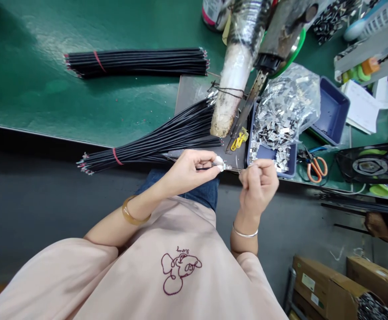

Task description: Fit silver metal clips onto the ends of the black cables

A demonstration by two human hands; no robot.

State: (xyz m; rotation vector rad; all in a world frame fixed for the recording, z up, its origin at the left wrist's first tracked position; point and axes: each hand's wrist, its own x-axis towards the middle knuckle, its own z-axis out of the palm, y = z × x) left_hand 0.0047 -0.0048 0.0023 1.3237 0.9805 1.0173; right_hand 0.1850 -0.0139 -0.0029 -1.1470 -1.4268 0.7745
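My left hand (197,166) is closed in a pinch at the table's front edge, with white coverings on thumb and fingertip. Between them is the end of a black cable, with a small metal terminal (227,167) showing just beyond. My right hand (259,180) is curled closed to the right, near the terminal; a thin line reaches toward its fingertips, but what they grip is too small to name. Behind my left hand lies a bundle of black cables (167,133) tied with a red band. A blue tray (292,166) of small metal pieces (275,126) stands behind my right hand.
A soldering iron (252,98) and a plastic-wrapped tube (230,89) hang down over the work spot. Another cable bundle (140,62) lies farther back. Orange-handled scissors (316,170), yellow clips (239,140) and a black fan (370,166) are nearby. Cardboard boxes (323,284) stand on the floor.
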